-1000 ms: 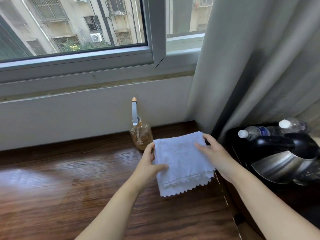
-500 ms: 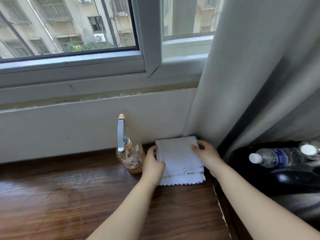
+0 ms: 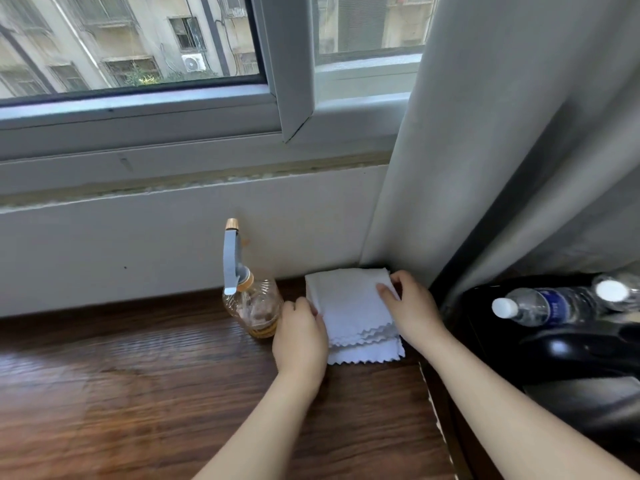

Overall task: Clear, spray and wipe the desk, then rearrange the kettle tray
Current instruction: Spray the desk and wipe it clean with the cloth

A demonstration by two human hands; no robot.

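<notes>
Both hands hold the folded cloth point(image 3: 349, 306) on the desk point(image 3: 138, 393) — left hand point(image 3: 299, 336) curled on its left edge, right hand point(image 3: 412, 310) on its right. The spray bottle point(image 3: 251, 301) stands just left of the cloth.

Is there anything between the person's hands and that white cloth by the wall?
Nothing visible. Both hands are already on the folded cloth: the left hand at its left edge, the right hand at its right edge. The spray bottle stands just left of the cloth, not between.
</notes>
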